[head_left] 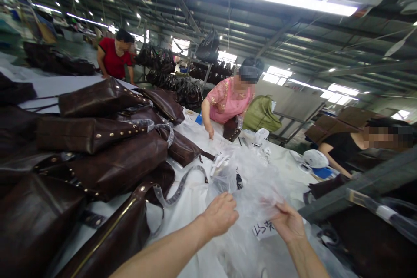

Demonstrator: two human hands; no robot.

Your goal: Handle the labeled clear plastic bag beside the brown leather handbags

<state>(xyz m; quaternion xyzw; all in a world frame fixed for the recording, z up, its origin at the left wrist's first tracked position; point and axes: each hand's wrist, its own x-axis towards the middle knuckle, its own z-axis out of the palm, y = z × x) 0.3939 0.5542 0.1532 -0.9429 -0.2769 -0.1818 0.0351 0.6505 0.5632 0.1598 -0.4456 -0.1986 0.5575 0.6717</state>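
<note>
A clear plastic bag point(249, 184), crumpled and thin, is stretched between my two hands above the white table. My left hand point(221, 213) has its fingers curled closed on the bag's near left side. My right hand point(288, 221) pinches the bag's right side between thumb and fingers. Just below my right hand lies a white paper point(260, 231) with black handwriting, partly covered by plastic. Left of my left hand, a brown leather handbag point(127, 221) with a gold zipper lies on its side, its strap wrapped in clear film.
Many brown studded handbags point(120, 167) are heaped at left. Across the table a person in a pink apron point(224, 104) bends over a bag. Others work at far left and right. A small white fan point(315, 158) and a metal beam point(352, 182) stand at right.
</note>
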